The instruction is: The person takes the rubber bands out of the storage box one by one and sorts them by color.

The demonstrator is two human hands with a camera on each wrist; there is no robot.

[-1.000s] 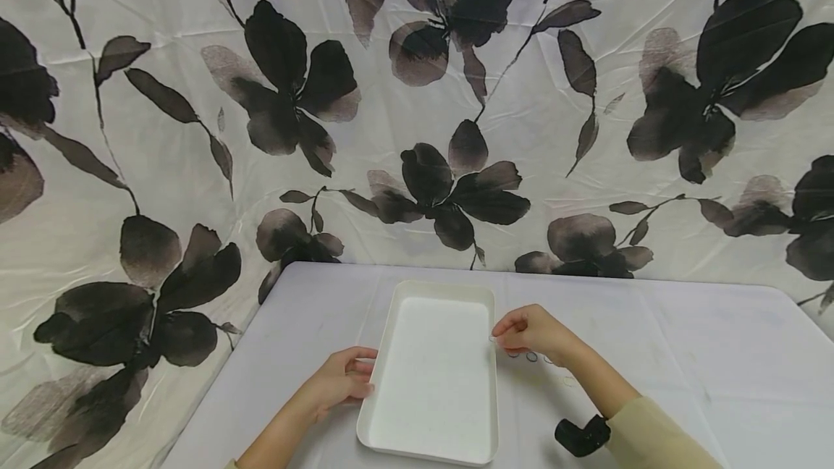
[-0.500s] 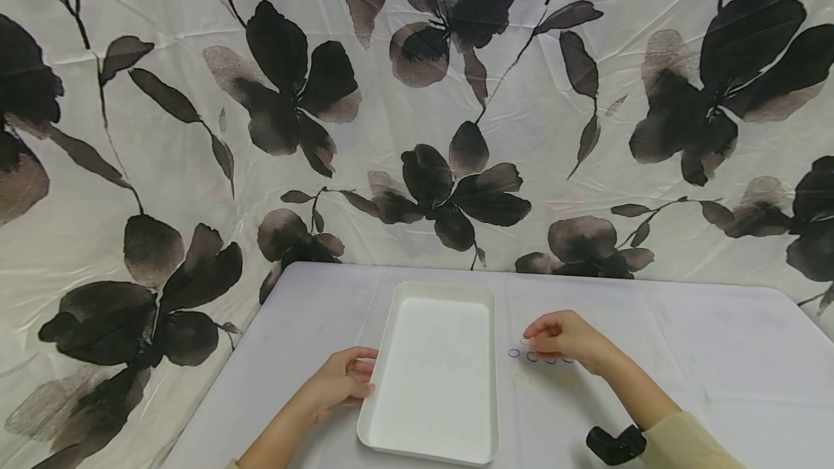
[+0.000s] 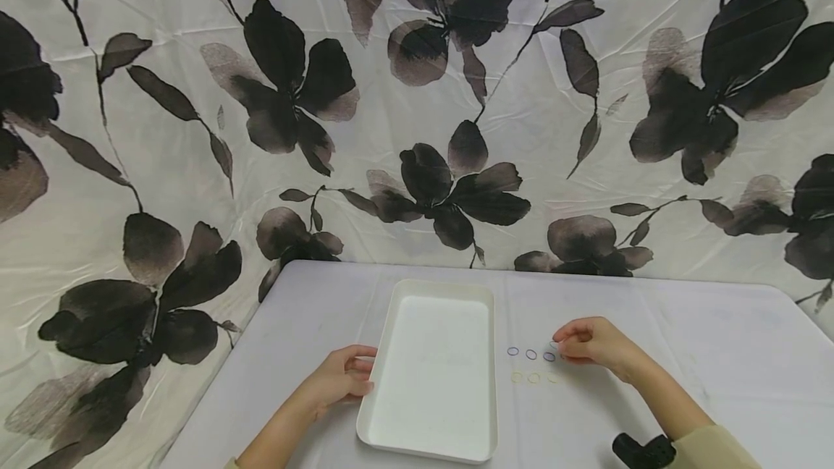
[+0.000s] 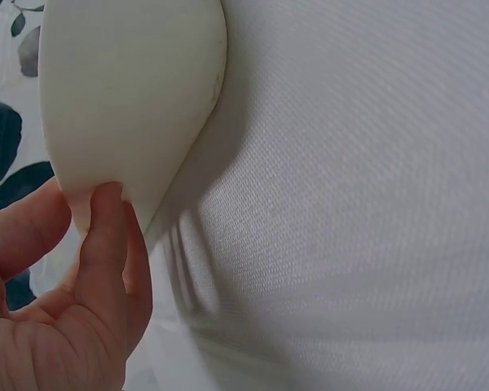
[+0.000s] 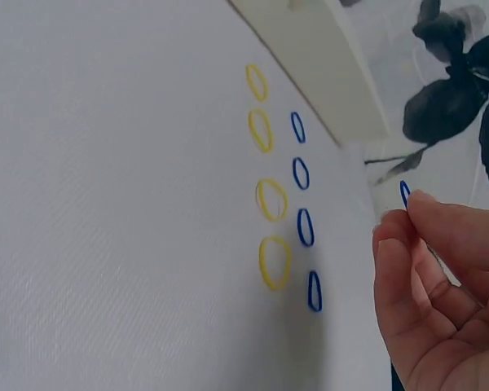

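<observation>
A white rectangular tray [image 3: 438,382] lies lengthwise on the cloth-covered table. My left hand [image 3: 340,379] holds its left side, thumb and fingers at the edge; the left wrist view shows the fingertips against the tray's pale wall [image 4: 130,98]. To the right of the tray, my right hand [image 3: 598,344] pinches a small blue rubber band [image 5: 404,194] between thumb and fingertips, raised over the table. Under and beside it lie a row of several blue rubber bands [image 5: 306,227] and a row of several yellow ones [image 5: 270,199].
White cloth [image 3: 717,368] covers the table. Behind it hangs a pale curtain with dark flowers [image 3: 456,194]. A black device [image 3: 643,451] is strapped at my right wrist, by the cream sleeve [image 3: 713,447].
My right hand has moved rightward from the tray's right edge, over the rows, with the blue rubber band at its fingertips. The left hand and the tray have stayed put.
</observation>
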